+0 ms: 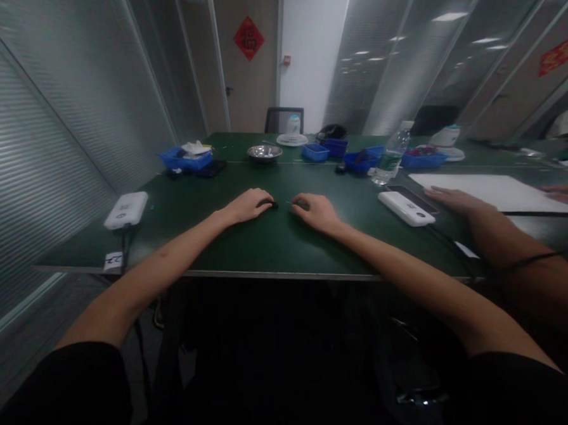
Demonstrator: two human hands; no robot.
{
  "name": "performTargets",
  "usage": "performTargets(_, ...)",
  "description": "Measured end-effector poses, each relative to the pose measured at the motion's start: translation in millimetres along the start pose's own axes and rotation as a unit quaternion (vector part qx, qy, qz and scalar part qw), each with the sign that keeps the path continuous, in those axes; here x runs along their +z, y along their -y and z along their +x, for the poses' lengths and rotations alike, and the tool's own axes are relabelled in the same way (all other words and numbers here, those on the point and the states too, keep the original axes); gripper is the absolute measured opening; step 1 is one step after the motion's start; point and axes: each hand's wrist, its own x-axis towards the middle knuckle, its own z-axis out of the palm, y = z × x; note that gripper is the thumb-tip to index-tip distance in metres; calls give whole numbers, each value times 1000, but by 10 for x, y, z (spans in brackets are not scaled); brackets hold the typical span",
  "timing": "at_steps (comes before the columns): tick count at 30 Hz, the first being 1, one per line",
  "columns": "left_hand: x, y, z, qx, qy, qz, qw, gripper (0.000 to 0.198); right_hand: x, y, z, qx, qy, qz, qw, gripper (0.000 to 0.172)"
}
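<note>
One small black piece (275,205), dial centre, pinched in your left hand (250,204); your right hand (316,211), fingers curled, grip unclear. Eleven o'clock: shiny metal bowl (264,156), something pale inside; ten: blue plastic bin (187,164), crumpled white paper (196,148).

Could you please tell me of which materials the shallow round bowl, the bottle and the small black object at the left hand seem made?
Shallow round bowl: probably steel, polished, from its silvery colour and bright reflections. Bottle: likely clear, glossy plastic, being see-through with bright highlights. Small black object at the left hand: perhaps plastic, but too small and blurred to settle material or finish.
</note>
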Motion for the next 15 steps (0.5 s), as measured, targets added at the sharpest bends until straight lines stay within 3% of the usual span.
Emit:
performTargets(10, 128, -7, 82, -29, -9, -32, 999, 32, -30, 36, -5, -3, 5, 1, 1000, 28)
performTargets(15, 27, 255, 63, -84, -31, -53, 995, 29, -28, 23, -7, -6, 8, -5, 1000, 27)
